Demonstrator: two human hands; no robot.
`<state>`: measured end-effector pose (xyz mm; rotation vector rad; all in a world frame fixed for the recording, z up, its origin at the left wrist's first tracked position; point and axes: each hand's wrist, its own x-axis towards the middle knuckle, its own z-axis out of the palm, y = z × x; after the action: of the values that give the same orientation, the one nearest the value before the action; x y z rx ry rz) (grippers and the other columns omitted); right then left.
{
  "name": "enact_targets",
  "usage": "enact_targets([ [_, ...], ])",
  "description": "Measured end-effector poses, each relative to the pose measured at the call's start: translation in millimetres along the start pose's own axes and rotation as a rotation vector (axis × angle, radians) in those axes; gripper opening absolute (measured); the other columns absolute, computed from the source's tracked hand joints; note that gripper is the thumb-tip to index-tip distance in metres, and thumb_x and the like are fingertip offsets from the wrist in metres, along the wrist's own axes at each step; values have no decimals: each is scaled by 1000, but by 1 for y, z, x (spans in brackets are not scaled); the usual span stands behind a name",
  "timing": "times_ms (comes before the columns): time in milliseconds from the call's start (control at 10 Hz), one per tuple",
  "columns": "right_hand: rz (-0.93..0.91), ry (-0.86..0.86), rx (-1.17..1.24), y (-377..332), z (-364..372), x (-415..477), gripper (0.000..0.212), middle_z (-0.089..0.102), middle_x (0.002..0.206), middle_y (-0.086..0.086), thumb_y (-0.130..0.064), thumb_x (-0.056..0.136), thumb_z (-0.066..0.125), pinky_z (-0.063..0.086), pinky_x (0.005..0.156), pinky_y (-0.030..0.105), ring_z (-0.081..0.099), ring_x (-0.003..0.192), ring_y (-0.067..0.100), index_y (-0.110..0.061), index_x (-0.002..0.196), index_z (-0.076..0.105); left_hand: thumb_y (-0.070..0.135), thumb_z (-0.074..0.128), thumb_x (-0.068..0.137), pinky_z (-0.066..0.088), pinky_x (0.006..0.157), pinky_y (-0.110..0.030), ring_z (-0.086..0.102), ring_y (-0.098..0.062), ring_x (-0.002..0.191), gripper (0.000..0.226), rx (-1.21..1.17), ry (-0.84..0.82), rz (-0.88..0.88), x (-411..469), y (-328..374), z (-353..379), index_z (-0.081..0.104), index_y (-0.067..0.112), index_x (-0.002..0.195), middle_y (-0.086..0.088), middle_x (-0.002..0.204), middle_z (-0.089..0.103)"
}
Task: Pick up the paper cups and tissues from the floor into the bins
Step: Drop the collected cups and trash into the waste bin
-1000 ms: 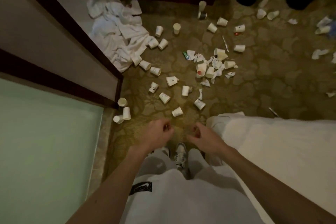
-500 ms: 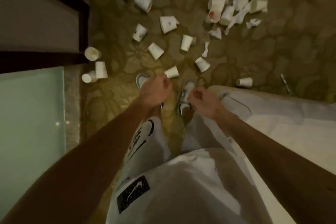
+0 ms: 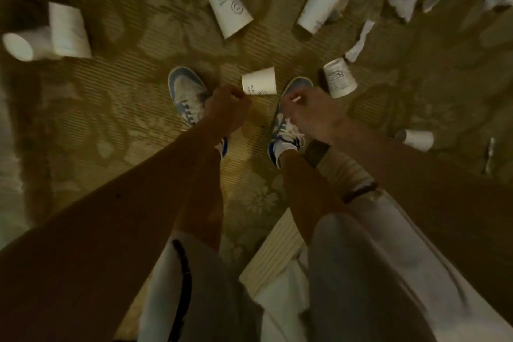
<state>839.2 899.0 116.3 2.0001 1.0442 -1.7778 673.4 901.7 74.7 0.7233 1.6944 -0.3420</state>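
Hovering low, both curled & empty-looking: left hand (image 3: 227,108), right hand (image 3: 313,112). Nearest paper cup (image 3: 259,85) lies on the carpet btwn your shoes (image 3: 184,89), by left knuckles. Shift a foot & you'll crush it.

1. This is a carpeted indoor room, of the bedroom or hotel-room kind rather than a workplace.
2. An olive-gold carpet (image 3: 125,119) with a woven floral and ribbed pattern covers the floor under and around the left hand (image 3: 226,108) and the right hand (image 3: 313,111).
3. Behind the right hand, by the person's legs, a white sheet (image 3: 280,311) hangs at what looks like a bed's edge.
4. Ahead of both hands, paper cups (image 3: 259,85) and torn tissue (image 3: 359,44) lie scattered on the carpet.
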Motion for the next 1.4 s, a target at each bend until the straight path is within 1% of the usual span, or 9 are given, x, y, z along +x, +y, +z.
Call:
enact_targets([
  [100, 21, -47, 40, 15, 16, 47, 25, 63, 108, 10, -16, 98, 52, 47, 67, 27, 57, 91, 21, -8, 119, 61, 30, 62, 90, 50, 89, -39, 59, -27, 106, 27, -105, 8, -36, 42, -13, 21, 63, 24, 116, -6, 119, 62],
  [300, 45, -53, 79, 35, 41, 107, 38, 62, 126, 10, -11, 98, 52, 47, 100, 36, 59, 115, 24, -10, 135, 54, 23, 62, 92, 57, 68, -37, 60, -27, 110, 56, -461, -41, -150, 93, -35, 45, 41, 30, 144, -9, 137, 53],
  [400, 155, -73, 302, 42, 49, 124, 36, 64, 101, 4, -14, 98, 55, 53, 76, 27, 60, 90, 15, -8, 133, 55, 28, 60, 93, 56, 85, -43, 53, -26, 125, 68, -455, -30, -143, 106, -45, 48, 26, 27, 152, -7, 150, 41],
  [500, 240, -93, 383, 39, 50, 138, 31, 63, 117, 17, -13, 99, 55, 52, 89, 39, 57, 93, 23, -3, 128, 57, 24, 63, 94, 55, 91, -48, 56, -22, 114, 62, -539, -17, -174, 120, -43, 57, 35, 28, 150, 3, 133, 48],
  [700, 205, 30, 378, 32, 49, 151, 37, 65, 102, 5, -28, 95, 63, 50, 65, 24, 60, 81, 13, -11, 127, 58, 33, 56, 97, 58, 67, -33, 63, -11, 83, 3, -664, -87, -168, 117, -34, 58, 58, 34, 99, 8, 90, 62],
  [800, 118, 169, 316, 25, 37, 153, 31, 67, 87, -1, -45, 88, 67, 48, 58, 18, 61, 75, 9, -15, 96, 67, 40, 48, 100, 53, 56, -21, 65, -4, 75, 24, -576, 19, -46, 117, -24, 49, 66, 27, 91, 13, 83, 66],
  [1000, -60, 327, 280, -2, 8, 164, 34, 56, 56, -15, -40, 86, 71, 32, 39, 5, 49, 43, -12, -21, 63, 55, 50, 50, 97, 38, 88, -29, 51, -17, 109, 54, -531, 341, 49, 148, 8, 11, 47, 13, 137, 0, 117, 52],
  [1200, -147, 342, 156, -7, -1, 175, 28, 55, 66, -11, -39, 88, 70, 33, 42, 2, 48, 46, -18, -27, 68, 54, 55, 67, 85, 29, 105, -31, 33, -24, 139, 91, -391, 402, 216, 188, 37, -16, 18, 24, 155, -8, 155, 30],
  [1400, -126, 330, 95, 0, -1, 182, 21, 63, 74, -4, -38, 92, 64, 42, 54, 13, 58, 64, 0, -21, 80, 62, 52, 75, 78, 48, 99, -42, 54, -23, 118, 74, -258, 348, 281, 206, 32, -13, 43, 15, 133, -3, 125, 56],
])
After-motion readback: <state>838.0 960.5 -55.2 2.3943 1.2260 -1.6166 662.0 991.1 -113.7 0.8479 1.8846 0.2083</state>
